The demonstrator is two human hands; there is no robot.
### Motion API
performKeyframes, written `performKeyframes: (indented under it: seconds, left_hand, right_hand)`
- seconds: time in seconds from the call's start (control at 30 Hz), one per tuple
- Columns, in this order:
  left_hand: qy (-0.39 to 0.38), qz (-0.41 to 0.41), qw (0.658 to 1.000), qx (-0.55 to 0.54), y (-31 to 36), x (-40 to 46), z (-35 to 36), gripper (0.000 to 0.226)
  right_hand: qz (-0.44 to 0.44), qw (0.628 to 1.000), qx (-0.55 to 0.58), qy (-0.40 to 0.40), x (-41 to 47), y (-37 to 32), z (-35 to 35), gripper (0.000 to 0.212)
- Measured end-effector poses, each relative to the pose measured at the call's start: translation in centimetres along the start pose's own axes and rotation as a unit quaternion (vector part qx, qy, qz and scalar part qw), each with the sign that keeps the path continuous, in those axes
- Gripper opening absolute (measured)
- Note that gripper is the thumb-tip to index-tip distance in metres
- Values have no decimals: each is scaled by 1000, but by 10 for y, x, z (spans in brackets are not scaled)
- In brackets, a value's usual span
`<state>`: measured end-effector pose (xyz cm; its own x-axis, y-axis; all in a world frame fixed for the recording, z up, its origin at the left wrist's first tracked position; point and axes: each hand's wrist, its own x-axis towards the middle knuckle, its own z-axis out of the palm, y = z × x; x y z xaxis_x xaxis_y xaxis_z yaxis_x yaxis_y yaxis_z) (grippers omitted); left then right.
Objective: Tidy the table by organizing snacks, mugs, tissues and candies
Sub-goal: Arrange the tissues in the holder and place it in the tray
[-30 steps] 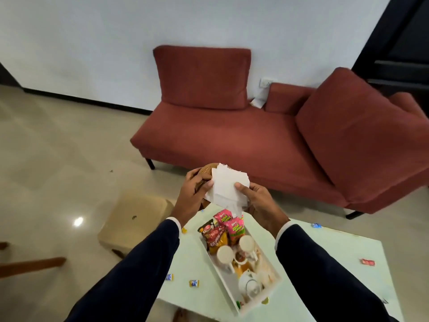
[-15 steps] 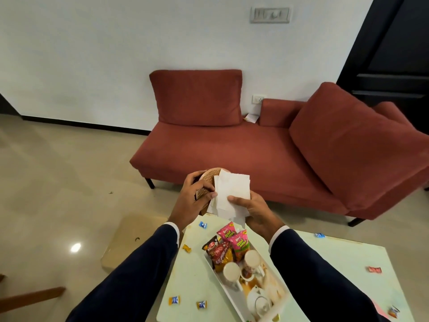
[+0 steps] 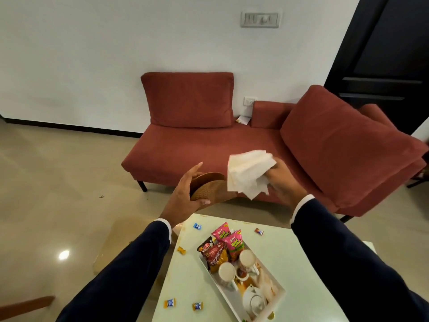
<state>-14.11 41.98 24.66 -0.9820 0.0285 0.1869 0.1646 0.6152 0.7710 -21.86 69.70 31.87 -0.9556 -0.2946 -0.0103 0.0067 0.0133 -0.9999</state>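
Observation:
My left hand (image 3: 183,201) grips a brown woven tissue holder (image 3: 210,189) in the air beyond the table's far edge. To its right, my right hand (image 3: 279,180) clutches a bunch of white tissues (image 3: 249,173), held apart from the holder. Below them, on the pale green table (image 3: 301,263), a white tray (image 3: 279,290) holds snack packets (image 3: 226,246), two white mugs (image 3: 226,273) and a white teapot (image 3: 254,300). Wrapped candies lie scattered on the table: blue ones (image 3: 197,226), an orange one (image 3: 181,250), a red one (image 3: 258,231).
A red sofa (image 3: 209,149) with large cushions stands against the white wall behind the table. A beige stool (image 3: 139,242) sits on the floor left of the table. A dark door (image 3: 383,54) is at the right.
My right hand has pulled the tissues away to the right, out of contact with the holder. The view has tilted upward, showing more wall.

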Motion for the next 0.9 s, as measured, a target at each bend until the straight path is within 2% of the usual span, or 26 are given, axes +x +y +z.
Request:
performKeyframes:
  seconds: [0.1, 0.2, 0.23, 0.3, 0.37, 0.47, 0.53, 0.6, 0.77, 0.9]
  left_hand:
    - [-23, -18, 1000, -12, 1, 1, 6, 120]
    - [-39, -16, 999, -28, 5, 3, 13, 124]
    - [-42, -16, 998, -35, 7, 3, 15, 124]
    - [-52, -17, 997, -51, 11, 4, 20, 120]
    - [-60, -21, 995, -73, 14, 4, 24, 121]
    - [-49, -34, 991, -119, 17, 5, 25, 133]
    - [-50, -43, 990, -128, 15, 6, 24, 137]
    - [-58, -48, 991, -110, 13, 8, 23, 139]
    - [-71, -44, 988, -129, 15, 12, 29, 138]
    - [-61, -37, 988, -137, 18, 17, 33, 139]
  right_hand:
    - [-51, 994, -96, -18, 17, -33, -7, 24]
    - [-49, 976, -199, -66, 31, -58, -3, 30]
    - [-56, 959, -260, -94, 34, -63, 2, 29]
    - [-93, 886, -420, -173, 37, -68, 14, 21]
    - [-124, 822, -504, -237, 38, -66, 26, 12]
    - [-133, 792, -531, -270, 35, -62, 33, 19]
    - [-141, 770, -563, -265, 35, -56, 32, 19]
    - [-154, 743, -605, -239, 34, -50, 31, 30]
    - [-160, 769, -577, -224, 36, -42, 34, 13]
    - [-219, 742, -602, -199, 33, -31, 36, 16]
